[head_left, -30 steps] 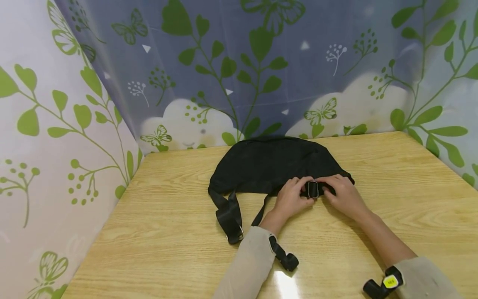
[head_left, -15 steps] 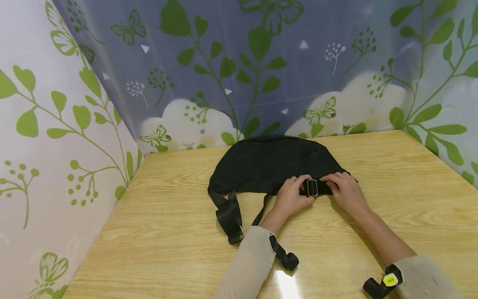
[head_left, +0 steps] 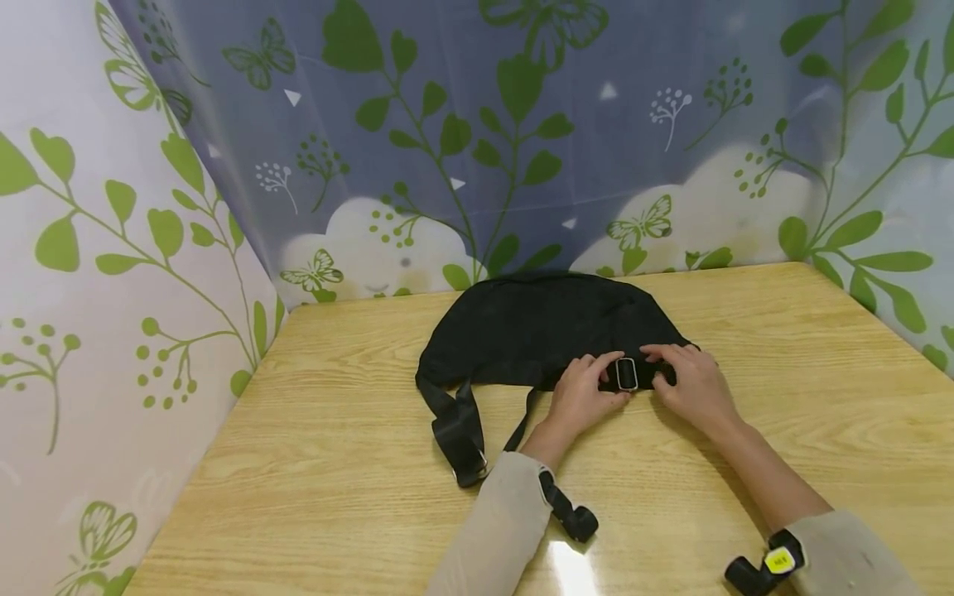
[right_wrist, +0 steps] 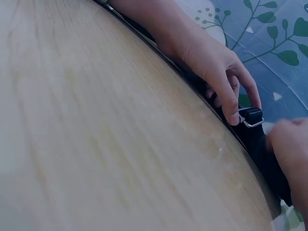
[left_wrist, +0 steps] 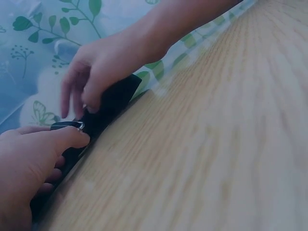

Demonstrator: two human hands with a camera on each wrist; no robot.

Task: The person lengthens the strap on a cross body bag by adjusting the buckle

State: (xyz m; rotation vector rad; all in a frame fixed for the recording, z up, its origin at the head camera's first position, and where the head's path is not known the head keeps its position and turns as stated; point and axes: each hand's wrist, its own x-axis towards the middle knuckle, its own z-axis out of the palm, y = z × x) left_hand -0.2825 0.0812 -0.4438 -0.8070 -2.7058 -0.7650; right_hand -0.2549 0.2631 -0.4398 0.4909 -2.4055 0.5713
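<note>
A black waist bag (head_left: 544,323) lies flat at the back of the table, its curved edge against the backdrop. A metal slide buckle (head_left: 627,374) sits on its strap along the front edge. My left hand (head_left: 585,389) grips the strap just left of the buckle; in the right wrist view its thumb and fingers reach the buckle (right_wrist: 252,120). On the other side my right hand (head_left: 693,385) pinches the strap between thumb and fingers, a short gap from the buckle. In the left wrist view the right hand (left_wrist: 106,67) bends over the black strap (left_wrist: 103,118).
A looped strap end (head_left: 458,443) with a metal fitting hangs from the bag's left corner onto the wooden table (head_left: 313,463). Black bands with small cylinders circle both sleeves (head_left: 492,513). Leaf-printed cloth (head_left: 417,149) rises behind and beside the table.
My right hand drew slightly right, away from the buckle, and its fingers then came back around the strap. My left hand and the bag have stayed almost still.
</note>
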